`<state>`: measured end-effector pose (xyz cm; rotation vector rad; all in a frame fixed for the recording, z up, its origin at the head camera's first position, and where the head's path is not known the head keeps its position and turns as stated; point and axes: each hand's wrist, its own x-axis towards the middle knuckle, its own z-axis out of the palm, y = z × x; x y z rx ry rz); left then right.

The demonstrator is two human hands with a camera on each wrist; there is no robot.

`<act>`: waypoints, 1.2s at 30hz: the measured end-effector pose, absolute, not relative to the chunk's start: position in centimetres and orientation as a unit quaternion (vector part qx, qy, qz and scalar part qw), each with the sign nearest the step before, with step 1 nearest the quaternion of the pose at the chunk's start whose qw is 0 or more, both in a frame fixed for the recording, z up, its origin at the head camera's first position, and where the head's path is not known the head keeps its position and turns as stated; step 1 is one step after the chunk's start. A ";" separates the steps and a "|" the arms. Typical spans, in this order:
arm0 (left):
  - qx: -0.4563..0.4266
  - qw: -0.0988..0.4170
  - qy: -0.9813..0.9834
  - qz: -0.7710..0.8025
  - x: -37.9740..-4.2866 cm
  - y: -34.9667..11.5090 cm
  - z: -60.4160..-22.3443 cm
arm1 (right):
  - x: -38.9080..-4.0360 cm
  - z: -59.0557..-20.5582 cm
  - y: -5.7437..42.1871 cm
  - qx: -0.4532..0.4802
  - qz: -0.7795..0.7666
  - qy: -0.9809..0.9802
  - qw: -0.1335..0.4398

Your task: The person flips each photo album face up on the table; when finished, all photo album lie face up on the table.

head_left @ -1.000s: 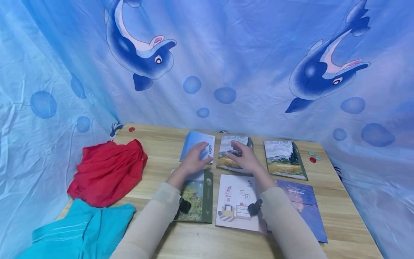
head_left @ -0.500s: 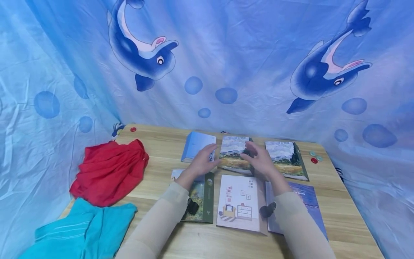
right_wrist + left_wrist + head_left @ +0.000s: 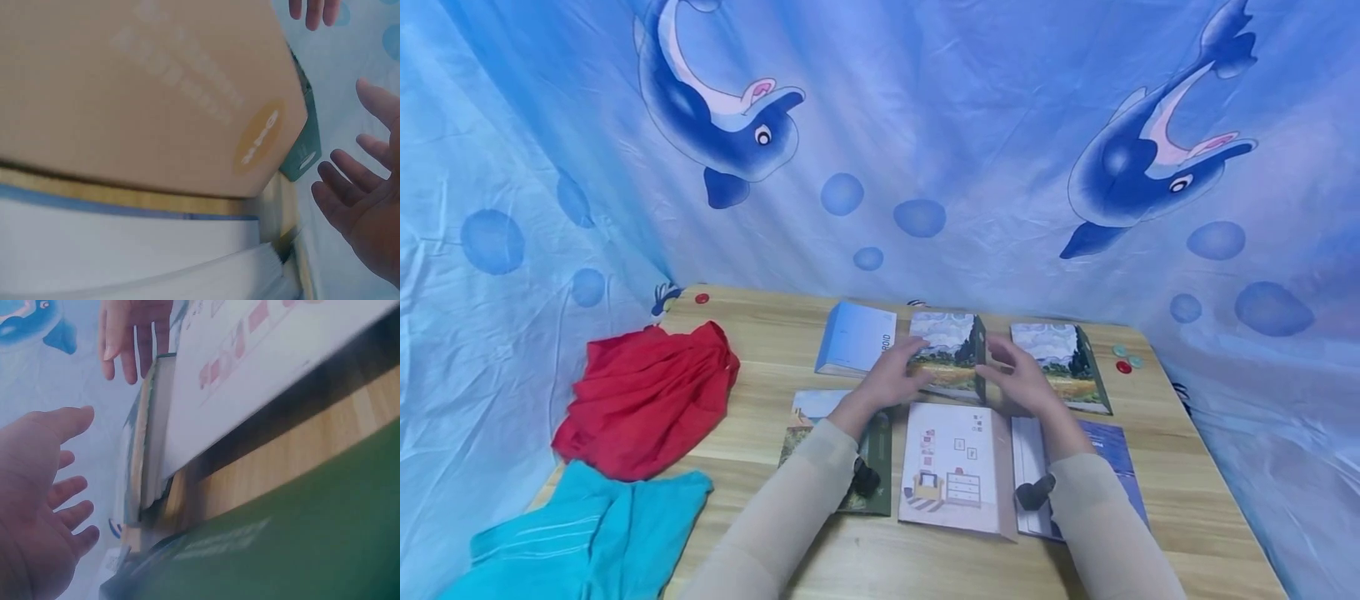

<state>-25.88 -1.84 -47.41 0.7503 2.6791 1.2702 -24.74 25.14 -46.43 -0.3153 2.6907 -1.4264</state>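
My left hand is held over the left side of the middle back photo album, which has a landscape painting cover. Its fingers are relaxed and hold nothing. On that album's other side, my right hand hovers near the dark green spine, fingers loosely bent and bare. The left wrist view shows the thumb and fingers of the left hand spread apart, with the album's page edges to their right. In the right wrist view the right hand faces the green spine.
A blue album lies back left, a matching landscape album back right. In front are a green-spined album, a white one and a purple one. Red cloth and teal cloth lie left; small discs far right.
Both hands have shifted to the right. The left has gone from the blue album to the middle landscape album; the right has passed from above that album to its spine side. The albums stay put.
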 end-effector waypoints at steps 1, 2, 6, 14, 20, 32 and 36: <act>0.244 0.041 0.877 0.411 -25.9 -1.6 -47.6 | -24.8 -46.6 25.3 -0.100 -0.469 0.877 0.042; 0.242 0.043 0.879 0.409 -25.9 -1.3 -47.7 | -24.8 -46.8 25.4 -0.097 -0.472 0.875 0.044; 0.238 0.054 0.883 0.401 -25.9 -0.3 -48.2 | -24.9 -47.6 25.9 -0.083 -0.472 0.876 0.053; 0.213 0.074 0.884 0.409 -25.9 0.9 -48.8 | -24.7 -48.6 26.3 -0.071 -0.479 0.870 0.093; 0.202 0.064 0.887 0.411 -26.3 1.3 -49.2 | -24.9 -49.1 26.5 -0.079 -0.492 0.861 0.103; 0.168 0.044 0.899 0.403 -26.8 1.8 -50.6 | -25.2 -49.8 25.8 -0.102 -0.479 0.867 0.093; 0.170 0.043 0.902 0.395 -26.8 2.0 -50.5 | -25.1 -49.7 25.5 -0.100 -0.479 0.869 0.079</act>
